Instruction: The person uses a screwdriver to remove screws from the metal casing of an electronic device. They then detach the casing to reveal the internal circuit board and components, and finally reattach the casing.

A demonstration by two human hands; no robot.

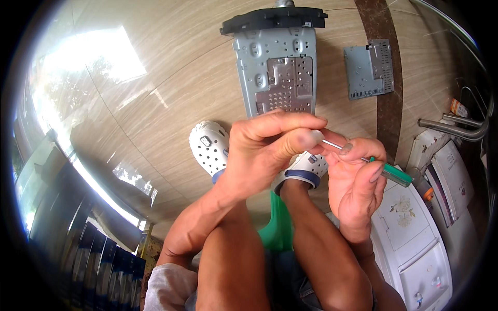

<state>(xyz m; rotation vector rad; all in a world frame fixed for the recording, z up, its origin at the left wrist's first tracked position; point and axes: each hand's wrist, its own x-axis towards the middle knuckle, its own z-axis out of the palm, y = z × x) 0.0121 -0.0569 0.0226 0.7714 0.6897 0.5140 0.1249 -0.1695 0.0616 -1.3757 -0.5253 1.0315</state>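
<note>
A screwdriver (395,174) with a green handle and thin metal shaft is held up slantwise between my hands, above my knees. My right hand (355,181) has its fingers closed around it where shaft meets handle. Thumb and forefinger of my left hand (264,147) pinch at the tip end of the shaft; those fingertips cover the tip, so anything small there is hidden. Just beyond my hands, a car stereo (275,67) lies on the floor, grey metal case up, its black front panel (275,19) facing away. My left hand overlaps its near edge.
A loose grey metal cover plate (363,72) lies on the tiles at the right, by a dark floor strip (386,116). White clogs (208,145) are on my feet beside the stereo. A green stool (277,228) shows between my legs. A white cabinet (410,228) stands close on the right.
</note>
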